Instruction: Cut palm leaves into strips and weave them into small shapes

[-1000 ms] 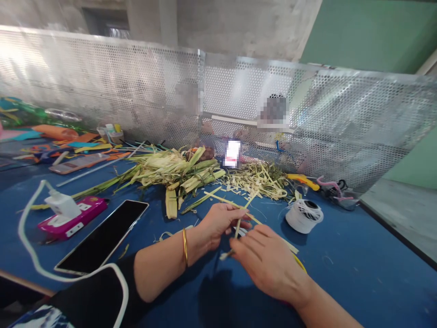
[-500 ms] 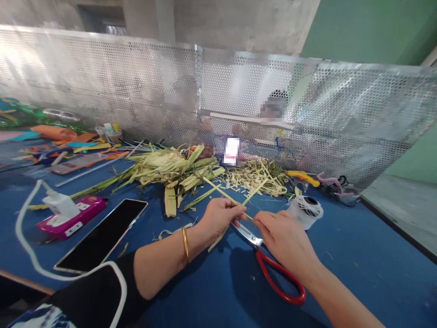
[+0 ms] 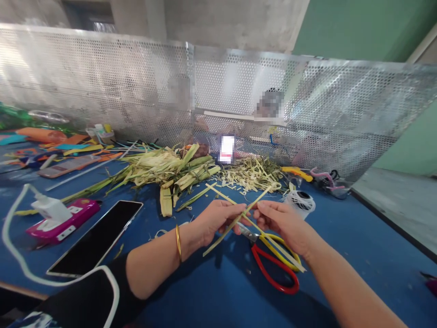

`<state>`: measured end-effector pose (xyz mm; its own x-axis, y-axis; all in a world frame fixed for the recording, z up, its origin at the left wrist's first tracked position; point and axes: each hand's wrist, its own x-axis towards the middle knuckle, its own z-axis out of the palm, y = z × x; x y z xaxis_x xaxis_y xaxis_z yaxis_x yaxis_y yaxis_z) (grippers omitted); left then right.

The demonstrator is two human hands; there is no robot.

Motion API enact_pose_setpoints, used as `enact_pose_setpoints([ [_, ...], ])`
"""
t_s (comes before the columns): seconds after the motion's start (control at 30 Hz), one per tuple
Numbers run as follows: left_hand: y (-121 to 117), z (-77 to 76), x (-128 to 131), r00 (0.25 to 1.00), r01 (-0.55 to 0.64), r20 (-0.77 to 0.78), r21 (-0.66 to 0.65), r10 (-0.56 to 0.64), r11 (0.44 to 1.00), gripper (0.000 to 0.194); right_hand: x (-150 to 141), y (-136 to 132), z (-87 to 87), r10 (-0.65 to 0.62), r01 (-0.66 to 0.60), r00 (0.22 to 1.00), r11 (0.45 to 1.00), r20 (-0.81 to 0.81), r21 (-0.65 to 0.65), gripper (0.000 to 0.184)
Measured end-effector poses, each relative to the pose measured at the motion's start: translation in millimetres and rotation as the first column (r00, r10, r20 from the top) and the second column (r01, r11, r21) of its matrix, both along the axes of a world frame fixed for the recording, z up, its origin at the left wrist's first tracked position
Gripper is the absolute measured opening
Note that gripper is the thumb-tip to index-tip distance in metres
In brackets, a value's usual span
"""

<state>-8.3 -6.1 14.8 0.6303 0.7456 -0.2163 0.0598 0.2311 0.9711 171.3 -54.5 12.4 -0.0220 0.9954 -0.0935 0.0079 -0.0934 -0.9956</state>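
Moved since half a second ago: right hand [image 3: 287, 223], from the lower part of the long strip [image 3: 283, 250] inward, to just beside the left fingertips. With this, free end of the long strip now visible below the right hand. Meaning, by judgement: crossing of the strips now worked from both sides, no more drawn along one length only.

From big to small: behind both hands, perforated metal screen [image 3: 119, 91]; under them, blue table [image 3: 358, 269]. Beyond the left hand [image 3: 216, 218], heap of green stalks [image 3: 164, 168]; beyond both hands, lower heap of shavings [image 3: 254, 175]. Left of the left forearm, dark-screened device [image 3: 95, 239]; farther left, pink power strip [image 3: 80, 218]. Below the right hand, scissors [image 3: 255, 249], blades partly covered by the left fingers. Left hand: pinching the strips close to their crossing. Right hand: thumb and forefinger near together at the same crossing; whether gripping or only touching, cannot tell. Just behind the right hand, thread spool [image 3: 300, 205], partly hidden. Smallest, between the hands: long strip, and across it folded strip [image 3: 221, 238], bent end beyond the fingers, other end below the left hand.
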Motion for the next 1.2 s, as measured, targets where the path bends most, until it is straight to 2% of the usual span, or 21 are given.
enact_pose_setpoints([
  [0.1,-3,-1.8,3,0.999,-0.029,-0.046,0.001,0.029,1.000,0.029,-12,1,-6.7,-0.116,0.116,0.988,0.993,-0.100,-0.010,0.035],
  [0.3,-7,-2.2,8,0.994,-0.077,-0.076,0.033,0.079,0.996,0.014,-23,3,-16.9,-0.285,0.286,0.958,0.951,-0.025,0.114,0.038],
  [0.37,-7,-3.3,8,0.992,-0.070,-0.100,0.052,0.075,0.996,0.013,-21,4,-17.5,-0.317,0.308,0.947,0.943,0.052,0.127,0.039],
  [0.43,-7,-5.0,8,0.992,-0.065,-0.107,0.071,0.073,0.995,0.013,-17,2,-13.9,-0.295,0.275,0.923,0.955,0.248,0.115,0.040],
  [0.47,-6,-5.9,8,0.992,-0.061,-0.105,0.078,0.069,0.995,0.014,-15,0,-10.3,-0.273,0.246,0.883,0.962,0.383,0.117,0.042],
  [0.53,-7,-7.0,7,0.994,-0.054,-0.094,0.078,0.061,0.996,0.016,-12,-5,-0.9,-0.257,0.190,0.741,0.966,0.621,0.173,0.049],
  [0.57,-7,-7.0,6,0.995,-0.047,-0.090,0.072,0.053,0.996,0.018,-12,-8,4.0,-0.288,0.167,0.677,0.956,0.677,0.240,0.052],
  [0.63,-8,-6.2,6,0.995,-0.013,-0.095,0.066,0.020,0.998,0.024,-12,-13,11.3,-0.376,0.111,0.620,0.911,0.689,0.398,0.048],
  [0.7,-11,-5.0,6,0.993,0.051,-0.107,0.073,-0.043,0.996,0.027,-14,-14,13.3,-0.392,0.025,0.630,0.873,0.670,0.487,0.034],
  [0.73,-13,-4.5,6,0.990,0.084,-0.117,0.078,-0.074,0.993,0.027,-16,-14,12.2,-0.358,-0.022,0.651,0.872,0.670,0.488,0.028],
  [0.83,-18,-4.7,7,0.982,0.143,-0.137,0.077,-0.132,0.987,0.021,-21,-9,4.0,-0.147,-0.098,0.763,0.936,0.630,0.337,0.021],
  [0.9,-20,-5.6,9,0.978,0.162,-0.149,0.086,-0.148,0.983,0.020,-24,-6,-2.1,-0.066,-0.065,0.839,0.974,0.540,0.219,0.018],
  [0.97,-22,-6.1,11,0.975,0.163,-0.166,0.096,-0.146,0.982,0.020,-25,-4,-6.6,-0.079,0.005,0.891,0.986,0.447,0.164,0.017],
  [1.03,-23,-5.7,12,0.976,0.138,-0.180,0.090,-0.120,0.986,0.019,-26,-4,-9.2,-0.130,0.066,0.912,0.983,0.388,0.173,0.017],
  [1.2,-25,-5.0,12,0.980,0.123,-0.162,0.043,-0.115,0.991,0.012,-32,-5,-12.2,-0.245,0.132,0.886,0.947,0.393,0.293,0.016],
])
